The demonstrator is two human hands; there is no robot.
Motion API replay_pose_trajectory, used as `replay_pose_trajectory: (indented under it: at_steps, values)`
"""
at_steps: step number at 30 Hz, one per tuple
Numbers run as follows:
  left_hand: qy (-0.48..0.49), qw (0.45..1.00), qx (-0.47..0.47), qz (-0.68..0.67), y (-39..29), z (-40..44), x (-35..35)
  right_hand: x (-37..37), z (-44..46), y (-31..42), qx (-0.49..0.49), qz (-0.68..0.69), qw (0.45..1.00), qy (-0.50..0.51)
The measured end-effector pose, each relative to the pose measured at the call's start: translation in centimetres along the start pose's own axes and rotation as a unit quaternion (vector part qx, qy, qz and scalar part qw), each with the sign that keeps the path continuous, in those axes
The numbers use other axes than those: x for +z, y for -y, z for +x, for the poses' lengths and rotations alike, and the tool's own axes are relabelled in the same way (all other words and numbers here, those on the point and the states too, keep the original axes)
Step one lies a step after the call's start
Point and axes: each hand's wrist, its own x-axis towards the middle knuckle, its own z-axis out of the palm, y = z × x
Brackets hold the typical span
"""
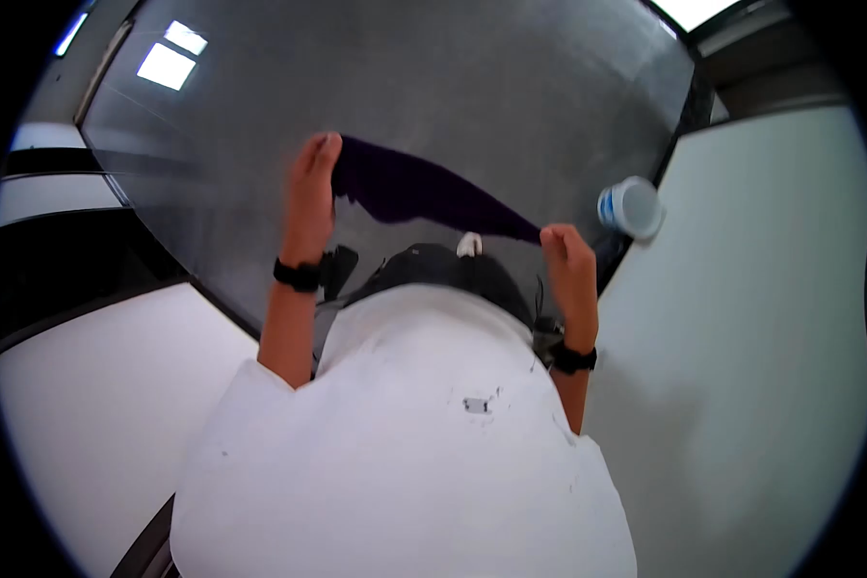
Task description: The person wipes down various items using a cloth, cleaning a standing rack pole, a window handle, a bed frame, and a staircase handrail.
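Note:
A dark purple cloth is stretched between my two hands above the grey floor. My left hand pinches its upper left end between thumb and fingers. At the lower right end, my right hand grips the cloth's narrow tip. The cloth slopes down from left to right, with a ragged lower edge near the left end. Each wrist wears a black band.
On the right, a white bucket with blue marks stands by the edge of a white surface. Another white surface is at the left. Beneath the cloth lies the grey floor.

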Motion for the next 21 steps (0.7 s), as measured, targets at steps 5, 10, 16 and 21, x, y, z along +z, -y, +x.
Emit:
replay_pose_trajectory:
  at_steps: [5,10,16,21]
  values:
    - [0.003,0.994,-0.082,-0.078,-2.5,6.9,3.7,-0.1,13.0,3.6,0.050,0.095,0.990,0.096]
    - [0.141,0.986,-0.082,-0.021,-1.5,14.8,6.1,4.8,23.1,8.6,0.025,0.190,0.979,0.068]
    - [0.264,0.964,-0.026,0.028,-2.4,28.0,13.3,8.5,36.2,7.5,-0.015,0.127,0.988,0.089]
    - [0.273,0.952,0.089,0.109,-3.0,35.1,10.5,13.6,42.1,11.4,0.044,0.242,0.965,0.088]
